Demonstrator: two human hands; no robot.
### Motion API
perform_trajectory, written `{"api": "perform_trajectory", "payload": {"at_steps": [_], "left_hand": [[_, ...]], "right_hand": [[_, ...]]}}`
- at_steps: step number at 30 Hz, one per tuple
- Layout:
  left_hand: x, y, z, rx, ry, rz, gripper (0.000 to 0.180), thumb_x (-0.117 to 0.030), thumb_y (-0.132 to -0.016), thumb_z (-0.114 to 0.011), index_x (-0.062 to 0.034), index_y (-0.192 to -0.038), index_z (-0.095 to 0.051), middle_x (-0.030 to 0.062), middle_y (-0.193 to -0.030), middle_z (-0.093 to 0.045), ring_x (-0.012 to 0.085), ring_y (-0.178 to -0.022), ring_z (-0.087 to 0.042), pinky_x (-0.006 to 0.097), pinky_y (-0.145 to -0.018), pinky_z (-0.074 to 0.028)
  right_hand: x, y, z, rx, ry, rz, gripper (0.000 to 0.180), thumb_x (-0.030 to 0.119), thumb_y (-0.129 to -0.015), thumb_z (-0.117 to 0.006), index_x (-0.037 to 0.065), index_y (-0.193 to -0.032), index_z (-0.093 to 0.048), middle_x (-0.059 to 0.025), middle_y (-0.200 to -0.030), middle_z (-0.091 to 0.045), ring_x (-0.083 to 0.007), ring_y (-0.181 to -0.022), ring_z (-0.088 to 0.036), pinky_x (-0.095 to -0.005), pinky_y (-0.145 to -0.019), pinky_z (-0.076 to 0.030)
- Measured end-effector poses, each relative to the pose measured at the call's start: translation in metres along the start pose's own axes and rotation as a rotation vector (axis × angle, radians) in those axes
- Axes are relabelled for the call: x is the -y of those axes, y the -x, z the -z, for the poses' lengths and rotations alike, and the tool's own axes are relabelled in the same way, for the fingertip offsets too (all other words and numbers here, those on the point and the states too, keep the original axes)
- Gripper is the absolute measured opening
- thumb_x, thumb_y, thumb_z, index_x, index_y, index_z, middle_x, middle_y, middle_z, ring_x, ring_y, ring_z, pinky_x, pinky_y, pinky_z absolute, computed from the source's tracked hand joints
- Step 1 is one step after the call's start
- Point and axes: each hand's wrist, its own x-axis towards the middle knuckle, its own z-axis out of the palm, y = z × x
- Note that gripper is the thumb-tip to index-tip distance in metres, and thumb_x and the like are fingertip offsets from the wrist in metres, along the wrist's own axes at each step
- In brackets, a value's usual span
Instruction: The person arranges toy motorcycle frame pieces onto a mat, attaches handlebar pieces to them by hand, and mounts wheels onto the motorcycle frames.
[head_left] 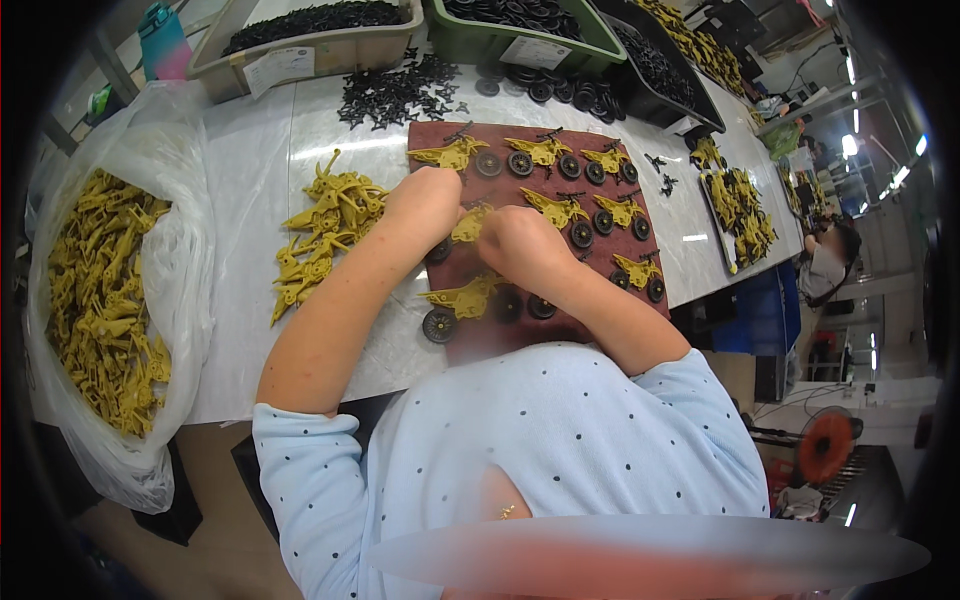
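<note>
Over the left part of a dark red mat (510,180), my left hand (428,200) is closed, its fingertips turned away from view. My right hand (525,245) is closed too, just to its right, with its fingers curled under. Between the two hands shows a yellow toy motorcycle body (470,222), partly covered by them. What each hand pinches is hidden. Around them on the mat lie several more yellow toy motorcycles (540,152) with black wheels. Nearest to me is a yellow motorcycle body (465,298) beside a black wheel (439,325).
Left of the mat is a pile of yellow bodies (325,225), and farther left an open plastic bag (185,250) full of them. Small black parts (395,95) lie behind, before a beige bin (340,62) and a green bin (600,40). A tray of yellow pieces (740,215) stands right.
</note>
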Motion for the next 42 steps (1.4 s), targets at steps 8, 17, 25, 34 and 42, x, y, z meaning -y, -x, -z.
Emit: {"api": "perform_trajectory", "payload": {"at_steps": [8,17,25,34,42], "left_hand": [[-0.001,-0.005,-0.005,0.013,0.042,0.021,0.019,-0.02,-0.071,-0.074,-0.0021,-0.074,-0.068,0.0182,-0.076,-0.065,0.0339,-0.078,-0.064,0.041,-0.07,-0.051],[0.001,-0.006,-0.002,0.025,0.063,-0.014,0.019,-0.018,-0.071,-0.074,0.0,-0.074,-0.067,0.0199,-0.078,-0.065,0.0351,-0.08,-0.064,0.041,-0.072,-0.051],[0.0,-0.004,0.001,0.026,0.04,-0.035,0.02,-0.018,-0.07,-0.074,0.0009,-0.074,-0.067,0.0205,-0.079,-0.065,0.035,-0.08,-0.064,0.042,-0.072,-0.051],[0.007,-0.008,-0.003,0.036,0.07,-0.037,0.018,-0.018,-0.07,-0.074,-0.0019,-0.074,-0.068,0.0193,-0.077,-0.065,0.0344,-0.077,-0.064,0.042,-0.071,-0.051],[0.005,-0.008,-0.003,0.037,0.051,-0.055,0.017,-0.017,-0.069,-0.075,-0.0025,-0.074,-0.068,0.0182,-0.075,-0.065,0.0333,-0.076,-0.064,0.041,-0.069,-0.05]], "right_hand": [[0.014,0.001,-0.013,-0.055,0.226,0.012,0.011,0.011,-0.071,-0.06,0.002,-0.066,-0.06,-0.0156,-0.069,-0.059,-0.0318,-0.069,-0.062,-0.0415,-0.062,-0.051],[0.018,-0.002,-0.013,-0.015,0.329,0.02,0.011,0.012,-0.069,-0.062,0.001,-0.064,-0.061,-0.0155,-0.069,-0.061,-0.0305,-0.066,-0.063,-0.0401,-0.059,-0.051],[0.009,-0.02,0.002,0.252,0.109,-0.164,0.019,0.015,-0.073,-0.06,-0.004,-0.072,-0.064,-0.0225,-0.075,-0.064,-0.0366,-0.073,-0.064,-0.0444,-0.068,-0.051],[0.005,-0.017,0.029,0.318,-0.109,-0.277,0.028,0.022,-0.082,-0.058,-0.003,-0.074,-0.068,-0.0225,-0.072,-0.063,-0.0365,-0.07,-0.063,-0.0435,-0.068,-0.049],[-0.003,-0.018,0.002,0.288,-0.03,-0.159,0.025,0.021,-0.078,-0.059,-0.001,-0.07,-0.067,-0.0219,-0.073,-0.063,-0.0372,-0.071,-0.063,-0.0448,-0.067,-0.051]]}}
